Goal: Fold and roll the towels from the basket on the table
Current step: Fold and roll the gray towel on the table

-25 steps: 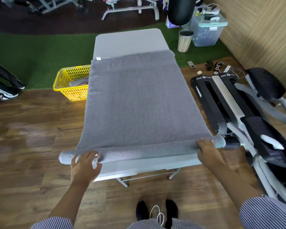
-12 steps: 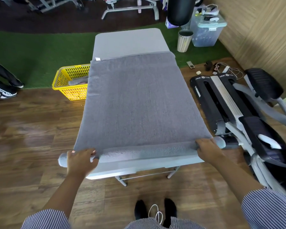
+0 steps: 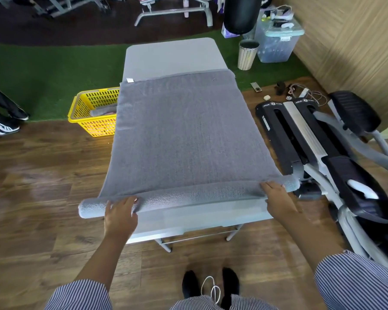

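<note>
A gym floor of green artificial turf (image 3: 43,86) and dark wood planks (image 3: 31,198): at far left, a bystander's legs in striped track trousers (image 3: 2,113); next, a yellow plastic basket (image 3: 92,108) with a grey towel inside stands on the floor just beside a grey folding table (image 3: 170,54). A grey towel (image 3: 184,135) lies spread along the table, its near edge wound into a tight roll (image 3: 188,196) that overhangs both table sides. The left hand (image 3: 121,212) grips the roll near its left end, fingers curled over it; the right hand (image 3: 276,198) rests on the roll's right end, fingers curved over the top. Beyond the table stand a striped waste bin (image 3: 248,54) and a clear storage box (image 3: 276,39); an elliptical trainer (image 3: 323,142) fills the right, beside a wood-panelled wall (image 3: 356,41).
</note>
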A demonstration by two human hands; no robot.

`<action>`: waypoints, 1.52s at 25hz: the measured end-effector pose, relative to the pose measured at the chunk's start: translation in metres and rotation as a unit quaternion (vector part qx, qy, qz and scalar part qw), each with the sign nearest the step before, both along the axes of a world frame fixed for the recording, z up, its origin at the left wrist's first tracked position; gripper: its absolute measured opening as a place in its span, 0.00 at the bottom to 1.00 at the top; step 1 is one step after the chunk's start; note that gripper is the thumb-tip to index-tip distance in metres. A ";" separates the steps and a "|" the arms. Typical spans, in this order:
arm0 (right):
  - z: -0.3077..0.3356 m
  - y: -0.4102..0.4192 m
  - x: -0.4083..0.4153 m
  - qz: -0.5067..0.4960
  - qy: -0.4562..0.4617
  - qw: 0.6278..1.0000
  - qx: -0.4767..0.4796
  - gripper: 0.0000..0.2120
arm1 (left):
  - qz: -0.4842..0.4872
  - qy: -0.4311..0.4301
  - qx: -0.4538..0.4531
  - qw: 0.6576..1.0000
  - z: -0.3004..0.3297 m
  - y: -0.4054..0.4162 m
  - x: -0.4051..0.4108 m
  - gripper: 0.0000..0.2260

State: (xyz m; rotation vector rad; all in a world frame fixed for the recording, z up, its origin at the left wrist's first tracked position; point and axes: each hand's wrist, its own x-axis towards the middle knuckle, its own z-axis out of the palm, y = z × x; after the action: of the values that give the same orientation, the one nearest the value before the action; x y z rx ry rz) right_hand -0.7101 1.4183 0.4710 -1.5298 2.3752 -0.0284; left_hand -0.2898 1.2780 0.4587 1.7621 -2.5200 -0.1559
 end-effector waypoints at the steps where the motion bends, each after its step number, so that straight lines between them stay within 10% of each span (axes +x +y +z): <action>1: 0.003 -0.001 0.002 -0.008 0.012 1.000 0.000 0.27 | -0.003 0.004 -0.002 1.000 0.001 0.000 -0.001 0.18; 9: 0.011 0.005 0.003 0.022 0.119 0.991 0.057 0.11 | -0.032 -0.031 -0.070 0.997 0.013 0.013 0.012 0.12; 18: -0.005 0.006 0.007 -0.032 -0.020 0.999 0.032 0.31 | 0.036 0.019 0.027 0.999 0.003 0.013 0.000 0.21; 30: 0.010 0.005 0.016 -0.055 0.086 0.994 0.042 0.12 | -0.005 -0.031 -0.017 0.999 0.014 0.020 0.007 0.18; 38: -0.003 0.006 0.003 -0.056 -0.016 0.998 0.025 0.26 | 0.034 -0.002 0.011 0.999 -0.001 0.011 0.009 0.22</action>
State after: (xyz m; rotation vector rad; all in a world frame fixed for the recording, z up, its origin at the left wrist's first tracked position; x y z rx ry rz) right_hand -0.7066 1.4241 0.4680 -1.3626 2.4149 -0.0199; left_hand -0.2803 1.2887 0.4578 1.8559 -2.4665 -0.1778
